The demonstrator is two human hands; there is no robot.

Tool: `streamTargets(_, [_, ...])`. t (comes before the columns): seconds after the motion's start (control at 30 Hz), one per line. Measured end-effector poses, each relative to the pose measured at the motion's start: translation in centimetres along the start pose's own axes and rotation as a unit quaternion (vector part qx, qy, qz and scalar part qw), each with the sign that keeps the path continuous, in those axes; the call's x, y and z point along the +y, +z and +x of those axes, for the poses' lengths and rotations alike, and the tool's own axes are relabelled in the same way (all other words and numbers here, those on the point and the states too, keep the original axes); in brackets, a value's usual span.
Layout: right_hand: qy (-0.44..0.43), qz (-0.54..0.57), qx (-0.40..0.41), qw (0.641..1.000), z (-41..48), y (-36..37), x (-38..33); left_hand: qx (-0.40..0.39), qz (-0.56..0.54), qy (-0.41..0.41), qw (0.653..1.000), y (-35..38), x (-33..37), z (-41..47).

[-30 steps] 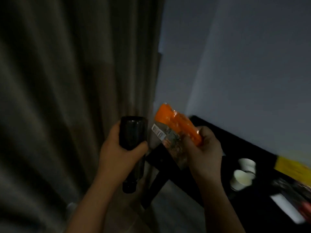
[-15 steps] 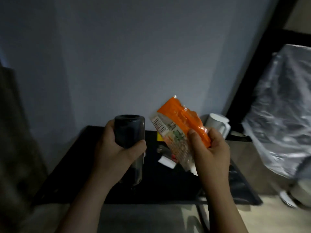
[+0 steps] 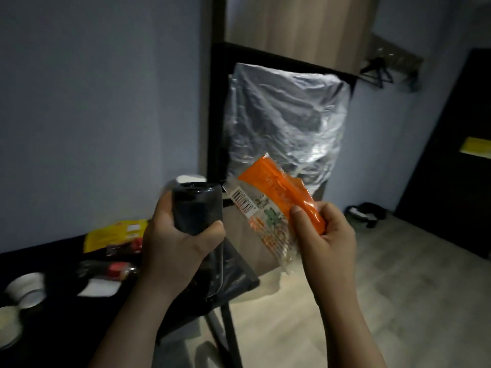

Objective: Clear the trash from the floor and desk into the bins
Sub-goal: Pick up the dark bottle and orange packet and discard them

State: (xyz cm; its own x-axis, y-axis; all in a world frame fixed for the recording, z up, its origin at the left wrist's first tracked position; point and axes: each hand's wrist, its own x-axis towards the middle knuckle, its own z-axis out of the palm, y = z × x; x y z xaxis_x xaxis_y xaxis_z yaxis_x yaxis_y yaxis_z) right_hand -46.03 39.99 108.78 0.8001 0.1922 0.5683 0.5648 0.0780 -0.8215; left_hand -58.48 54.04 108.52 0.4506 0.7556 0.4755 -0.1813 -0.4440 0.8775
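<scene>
My left hand (image 3: 175,245) grips a dark glass bottle (image 3: 198,208), held upside down with its base up and its neck hidden below my palm. My right hand (image 3: 325,235) pinches an orange and clear plastic snack wrapper (image 3: 276,203) with a barcode on it, just right of the bottle. Both are held in front of me above the right end of a black desk (image 3: 53,251). On the desk lie a yellow packet (image 3: 114,232), a red-labelled wrapper (image 3: 117,269), a white piece (image 3: 99,286) and white paper cups (image 3: 25,285).
A large crumpled clear plastic sheet (image 3: 287,123) hangs on a black frame straight ahead. A dark bin or basket (image 3: 362,215) sits on the light wooden floor at the right, next to a dark door (image 3: 451,155). Desk legs stand below my hands.
My view has swung right, from the curtain past the desk to the plastic sheet and floor. Both hands keep the same hold on the bottle and the wrapper.
</scene>
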Motion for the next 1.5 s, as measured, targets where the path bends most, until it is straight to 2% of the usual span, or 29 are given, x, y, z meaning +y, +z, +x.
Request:
streamTargets(0.27, [0.041, -0.079, 0.103, 0.991, 5.5, -12.4, 6.4, -0.128, -0.057, 0.007, 0.990, 17.1, -0.4, 0.6])
streamTargets(0.6, [0.064, -0.190, 0.216, 0.956, 13.3, -17.2, 14.2, -0.258, -0.128, -0.027, 0.957, 32.6, -4.3, 6.5])
streamTargets(0.83, [0.069, -0.210, 0.229, 0.948, 21.5, -16.3, 17.9, -0.297, -0.145, -0.055, 0.942, 40.6, -6.0, 14.3])
streamTargets(1.03, [0.093, -0.229, 0.251, 0.936, 26.0, -17.6, 22.8, -0.335, -0.135, -0.067, 0.930, 47.4, -8.6, 17.4])
streamTargets(1.23, [0.099, -0.220, 0.274, 0.931, 31.8, -21.8, 29.1, -0.348, -0.127, -0.072, 0.926, 56.6, -10.3, 19.1])
streamTargets(1.5, [0.112, -0.202, 0.283, 0.931, 42.8, -31.1, 37.0, -0.349, -0.158, -0.088, 0.919, 71.8, -10.8, 21.8])
